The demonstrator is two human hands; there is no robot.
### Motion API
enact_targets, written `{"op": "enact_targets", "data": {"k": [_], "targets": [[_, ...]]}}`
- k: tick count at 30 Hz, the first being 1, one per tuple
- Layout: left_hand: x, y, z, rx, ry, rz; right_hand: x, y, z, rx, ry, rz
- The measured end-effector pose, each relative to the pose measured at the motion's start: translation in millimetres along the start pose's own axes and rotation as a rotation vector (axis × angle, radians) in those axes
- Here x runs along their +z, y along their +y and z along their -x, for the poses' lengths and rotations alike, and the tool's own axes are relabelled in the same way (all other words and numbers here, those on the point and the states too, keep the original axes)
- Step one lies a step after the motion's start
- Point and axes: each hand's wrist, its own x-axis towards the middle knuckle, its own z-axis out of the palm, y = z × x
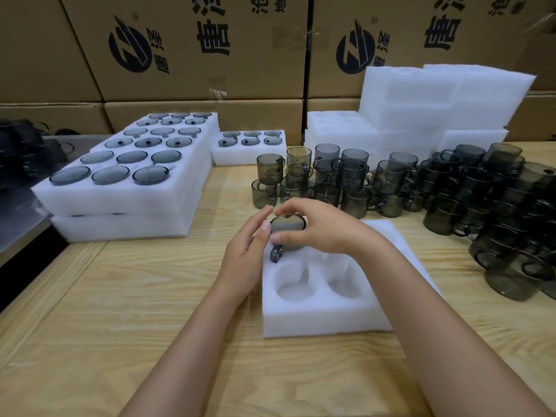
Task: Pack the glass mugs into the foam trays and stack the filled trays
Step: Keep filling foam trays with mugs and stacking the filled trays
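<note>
right hand (319,227) pinches mug (287,226) above foam tray (316,322), left hand (243,260) beside

Even soft light, curved edges, slight blur

Only one view here, worn on the person's head. It looks forward and down across the wooden counter (120,326), close in and centred on the foam tray (316,320), with both forearms (186,341) entering from the bottom edge. The wide lens bows the cardboard boxes (186,55) beyond.
</note>
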Motion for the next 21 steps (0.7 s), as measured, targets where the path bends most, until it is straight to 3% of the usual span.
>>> {"op": "enact_targets", "data": {"k": [2, 6, 10, 15, 18, 21], "targets": [[4, 3, -2, 0.038, -0.041, -0.017, 4, 3, -2, 0.008, -0.007, -0.024], [9, 6, -5, 0.07, -0.193, -0.12, 17, 13, -6, 0.103, -0.045, 0.214], [4, 11, -11, 0.104, -0.379, -0.446, 25, 19, -7, 0.172, -0.067, 0.373], [3, 24, -15, -0.029, -0.588, -0.942, 25, 15, -9, 0.182, -0.127, 0.524], [5, 32, -12, -0.077, -0.612, -1.027, 26, 17, -8, 0.17, -0.127, 0.501], [8, 32, -11, -0.107, -0.584, -0.96, 30, 20, -7, 0.138, -0.067, 0.486]]}}
